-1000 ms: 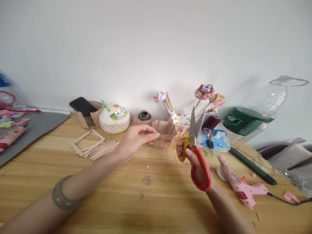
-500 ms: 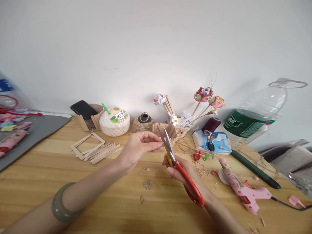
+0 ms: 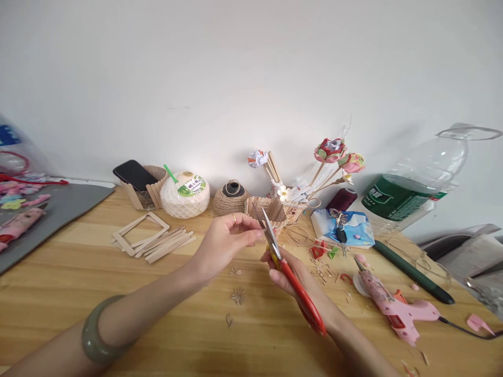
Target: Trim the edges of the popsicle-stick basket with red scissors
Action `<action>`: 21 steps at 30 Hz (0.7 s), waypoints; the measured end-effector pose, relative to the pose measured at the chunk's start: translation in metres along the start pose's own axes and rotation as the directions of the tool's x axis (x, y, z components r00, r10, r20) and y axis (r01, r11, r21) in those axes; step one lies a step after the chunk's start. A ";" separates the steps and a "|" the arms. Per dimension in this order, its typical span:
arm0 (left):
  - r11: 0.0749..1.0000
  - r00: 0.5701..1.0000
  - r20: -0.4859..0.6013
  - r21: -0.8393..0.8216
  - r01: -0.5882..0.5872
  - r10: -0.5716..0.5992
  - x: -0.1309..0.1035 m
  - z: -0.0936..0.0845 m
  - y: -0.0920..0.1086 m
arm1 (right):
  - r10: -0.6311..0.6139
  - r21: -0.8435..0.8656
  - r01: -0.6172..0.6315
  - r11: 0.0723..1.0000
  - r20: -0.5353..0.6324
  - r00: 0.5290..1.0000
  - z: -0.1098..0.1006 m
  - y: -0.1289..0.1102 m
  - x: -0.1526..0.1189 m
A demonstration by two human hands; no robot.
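My right hand [image 3: 291, 277] is closed round the handles of red-handled scissors [image 3: 302, 296]. Their blades point up and away, slightly parted. Close to the blades, my left hand [image 3: 231, 238] pinches with thumb and forefinger; whatever is between the fingertips is too small to make out. Below the hands lie a small flower-shaped piece [image 3: 238, 296], a smaller petal-like piece [image 3: 235, 271] and a curled scrap [image 3: 229, 320] on the wooden table. Behind the fingertips stands a craft-stick container [image 3: 268, 209].
Craft sticks [image 3: 168, 246] and a square stick frame [image 3: 141, 233] lie left. A wrapped coconut [image 3: 185, 196] and twine ball [image 3: 231, 200] stand at the back. To the right are a pink glue gun [image 3: 393, 303], a large bottle [image 3: 408, 188] and a blue packet [image 3: 346, 228].
The scissors have closed a little, their handles drawn nearer together. My left hand has shifted very slightly to the right, still pinching by the blades.
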State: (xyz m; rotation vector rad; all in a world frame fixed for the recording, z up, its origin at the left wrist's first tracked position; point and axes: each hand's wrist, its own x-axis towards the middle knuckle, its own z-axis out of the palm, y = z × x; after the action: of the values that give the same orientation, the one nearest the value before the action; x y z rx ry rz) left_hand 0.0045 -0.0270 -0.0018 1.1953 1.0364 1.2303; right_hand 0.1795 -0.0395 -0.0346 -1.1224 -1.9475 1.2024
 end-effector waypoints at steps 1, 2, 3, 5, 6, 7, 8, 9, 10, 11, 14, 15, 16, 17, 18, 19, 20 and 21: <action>1.000 1.000 0.000 -0.008 0.001 -0.001 -0.001 0.001 0.000 | -0.005 -0.007 0.005 1.000 0.002 1.000 0.000 0.000 -0.001; 1.000 1.000 -0.003 -0.018 0.003 -0.003 -0.002 0.001 0.001 | -0.008 -0.012 0.008 1.000 0.007 1.000 0.000 0.000 -0.001; 1.000 1.000 -0.011 -0.030 0.005 -0.005 -0.003 0.002 0.001 | -0.008 -0.015 0.008 1.000 0.016 1.000 0.000 0.001 -0.001; 0.998 0.999 -0.032 -0.057 0.009 -0.011 -0.004 0.003 0.000 | -0.003 -0.018 0.003 1.000 0.035 0.999 0.000 0.001 -0.002; 0.998 0.999 -0.041 -0.069 0.011 -0.014 -0.005 0.003 0.000 | 0.000 -0.019 0.001 1.000 0.042 0.999 0.000 0.001 -0.002; 0.997 0.999 -0.046 -0.080 0.012 -0.016 -0.005 0.004 -0.001 | 0.002 -0.020 -0.002 1.000 0.045 0.999 0.000 0.001 -0.002; 0.996 0.999 -0.048 -0.091 0.016 -0.020 -0.005 0.004 -0.002 | 0.003 -0.018 -0.003 1.000 0.043 0.999 0.000 0.001 -0.002; 0.995 0.999 -0.045 -0.101 0.022 -0.027 -0.005 0.004 -0.002 | 0.002 -0.014 -0.002 1.000 0.038 0.999 0.001 0.001 -0.002; 0.993 0.999 -0.041 -0.111 0.030 -0.035 -0.005 0.005 -0.003 | 0.001 -0.009 -0.001 1.000 0.030 1.000 0.001 0.001 -0.001; 0.992 0.998 -0.038 -0.118 0.039 -0.044 -0.005 0.005 -0.004 | 0.000 -0.005 0.000 1.000 0.021 1.000 0.001 0.000 -0.001; 0.989 0.997 -0.034 -0.133 0.061 -0.066 -0.004 0.006 -0.004 | -0.004 -0.009 0.004 1.000 0.005 1.000 0.002 -0.001 0.000; 0.989 0.997 -0.035 -0.135 0.066 -0.072 -0.004 0.006 -0.005 | -0.005 -0.012 0.005 1.000 0.004 1.000 0.002 0.000 0.000; 0.988 0.996 -0.036 -0.134 0.071 -0.076 -0.004 0.006 -0.005 | -0.005 -0.012 0.005 1.000 0.004 1.000 0.002 0.000 0.000; 0.988 0.996 -0.036 -0.133 0.075 -0.081 -0.004 0.006 -0.004 | -0.006 -0.010 0.006 1.000 0.004 1.000 0.002 0.000 0.000; 0.988 0.996 -0.035 -0.129 0.079 -0.085 -0.005 0.005 -0.004 | -0.006 -0.008 0.006 1.000 0.004 1.000 0.002 0.001 0.000; 0.989 0.996 -0.033 -0.125 0.081 -0.086 -0.005 0.005 -0.004 | -0.006 -0.007 0.007 1.000 0.004 1.000 0.002 0.001 0.001; 0.990 0.996 -0.030 -0.120 0.079 -0.084 -0.006 0.005 -0.004 | -0.009 -0.005 0.009 1.000 0.006 1.000 0.002 0.002 0.001; 0.991 0.996 -0.028 -0.114 0.076 -0.079 -0.006 0.005 -0.004 | -0.014 -0.001 0.014 1.000 0.009 1.000 0.002 0.002 0.001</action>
State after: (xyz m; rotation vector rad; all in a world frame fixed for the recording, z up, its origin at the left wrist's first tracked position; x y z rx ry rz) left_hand 0.0093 -0.0334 -0.0059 1.0422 1.0145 1.2344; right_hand 0.1779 -0.0392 -0.0371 -1.1047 -1.9594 1.2008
